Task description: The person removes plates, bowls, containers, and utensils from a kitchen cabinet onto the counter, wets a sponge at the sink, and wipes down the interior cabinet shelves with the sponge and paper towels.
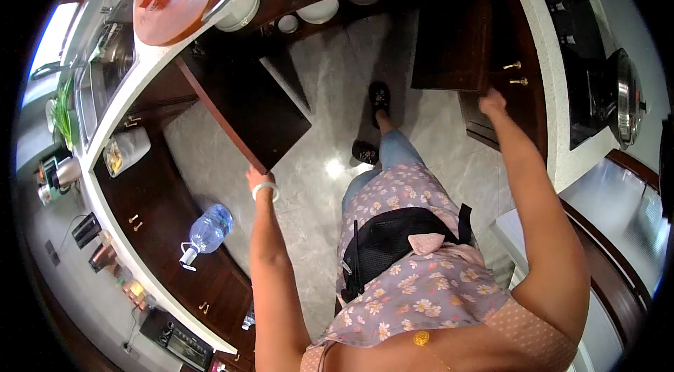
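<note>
Two dark cabinet doors stand swung out. My left hand (260, 179) is at the outer corner of the left door (246, 102), its fingers partly hidden behind the edge. At the lower corner of the right door (449, 35) is my right hand (493, 102), with its fingers bent in against the edge. Between the doors, inside the cabinet, white bowls (317, 10) and plates (239, 17) sit on shelves.
A large water bottle (210, 229) stands on the tiled floor (302, 203) at the left. A red round board (189, 0) lies on the counter above. On the right are a stove (579, 70) and a metal lid (627, 98).
</note>
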A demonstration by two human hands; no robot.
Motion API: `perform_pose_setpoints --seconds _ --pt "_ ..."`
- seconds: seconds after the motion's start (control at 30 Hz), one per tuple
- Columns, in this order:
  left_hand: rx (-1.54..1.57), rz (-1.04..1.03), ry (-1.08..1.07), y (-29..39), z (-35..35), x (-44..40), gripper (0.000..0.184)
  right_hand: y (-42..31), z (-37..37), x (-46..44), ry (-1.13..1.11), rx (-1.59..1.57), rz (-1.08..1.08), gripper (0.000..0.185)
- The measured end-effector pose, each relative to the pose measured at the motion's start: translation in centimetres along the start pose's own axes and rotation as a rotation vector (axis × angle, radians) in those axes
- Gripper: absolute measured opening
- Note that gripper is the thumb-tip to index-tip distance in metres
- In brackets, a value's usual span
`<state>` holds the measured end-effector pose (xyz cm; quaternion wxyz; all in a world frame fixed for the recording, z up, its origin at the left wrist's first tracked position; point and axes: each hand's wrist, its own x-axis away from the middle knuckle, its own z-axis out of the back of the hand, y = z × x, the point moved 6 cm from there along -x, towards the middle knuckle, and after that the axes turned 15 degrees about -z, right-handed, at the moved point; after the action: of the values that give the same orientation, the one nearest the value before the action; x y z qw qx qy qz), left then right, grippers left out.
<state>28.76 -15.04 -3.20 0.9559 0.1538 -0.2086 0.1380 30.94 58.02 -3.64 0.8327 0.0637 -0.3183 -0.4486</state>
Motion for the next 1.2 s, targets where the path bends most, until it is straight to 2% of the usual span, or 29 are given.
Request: perform_pose_setpoints --seconds 0.07,0.1,0.13,0.2,0.23,0.27,0.3,0.33,0.37,0.4,0.43,0.5,0.53,0.57,0.6,0.67,0.7,0.73,0.8,0.93,1.0,1.07,1.2 --pt "-0.059 0.017 0.016 -1.2 2.1 0.7 0.040 2.6 1.0 -1.4 -0.043 0.038 -0.067 0.050" --pt "-0.106 -0.038 -0.030 -1.3 3.0 0.8 0.039 3.9 1.4 -1.6 -0.030 0.062 -0.124 0.055" --pt "-0.071 0.071 0.001 -2.6 3.1 0.8 0.040 5.1 1.7 -1.9 -0.015 0.087 -0.181 0.061" --pt "-0.106 -0.054 -0.030 -4.3 2.7 -0.2 0.045 6.9 1.4 -3.2 -0.032 0.093 -0.263 0.069" --pt "-0.087 -0.171 0.063 -6.0 2.2 -0.4 0.051 7.7 1.3 -3.6 -0.022 0.087 -0.267 0.070" --pt "-0.043 -0.244 0.127 -7.8 1.8 -1.0 0.048 8.1 1.4 -3.7 -0.010 0.081 -0.267 0.072" --pt "0.001 -0.315 0.198 -9.5 1.6 -1.7 0.046 6.6 5.5 1.6 -0.067 0.111 -0.196 0.074" --pt "0.042 -0.386 0.269 -10.0 2.0 -1.8 0.044 7.8 4.8 1.0 0.033 -0.004 -0.201 0.071" --pt "0.275 -0.190 0.402 -10.6 3.2 -1.3 0.035 9.5 2.9 -0.8 0.131 -0.121 -0.207 0.069" --pt "0.358 -0.178 0.500 -9.8 5.0 -0.8 0.036 10.3 1.4 -2.2 0.234 -0.244 -0.214 0.067" --pt "0.443 -0.166 0.597 -9.2 6.9 -0.3 0.037 9.3 -1.2 -2.9 0.106 0.081 -0.156 0.060" --pt "0.602 -0.123 0.713 -7.8 9.7 0.4 0.042 8.8 -3.8 -0.9 -0.113 -0.334 -0.180 0.031" --pt "0.559 -0.153 0.697 -6.5 10.7 0.1 0.043 7.8 -8.6 -2.8 -0.284 -0.355 -0.073 0.036" --pt "0.514 -0.181 0.681 -5.2 11.5 -0.4 0.044 5.7 -9.1 -0.1 -0.223 -0.376 0.031 0.039" --pt "0.468 -0.207 0.664 -3.9 12.1 -0.8 0.045 1.2 -3.2 8.2 -0.386 -0.228 0.100 0.048" --pt "0.264 -0.194 0.678 -0.2 13.4 -0.8 0.049 -2.8 -7.0 8.3 -0.288 -0.065 0.427 0.048" --pt "0.249 -0.176 0.674 0.9 13.2 -1.4 0.050 -5.0 -5.9 9.9 -0.280 -0.053 0.542 0.048" --pt "0.254 -0.110 0.559 0.8 12.2 -2.6 0.045 -7.9 -4.5 12.3 -0.276 -0.042 0.659 0.048" --pt "0.082 0.103 0.515 1.7 11.3 -2.5 0.034 -13.4 -2.0 14.6 -0.233 -0.095 0.917 0.045" --pt "-0.061 0.181 0.564 3.8 12.5 -2.6 0.028 -24.4 10.4 20.5 -0.311 -0.399 1.108 0.039" --pt "-0.121 0.205 0.510 4.0 12.8 -2.1 0.026 -29.8 16.3 21.8 -0.243 -0.572 1.237 0.034" --pt "-0.160 0.198 0.566 3.2 12.7 -2.4 0.027 -34.5 24.0 24.7 -0.152 -0.732 1.317 0.030" --pt "-0.235 0.223 0.561 2.6 13.8 -2.4 0.025 -44.2 34.4 28.8 -0.014 -1.005 1.389 0.027"
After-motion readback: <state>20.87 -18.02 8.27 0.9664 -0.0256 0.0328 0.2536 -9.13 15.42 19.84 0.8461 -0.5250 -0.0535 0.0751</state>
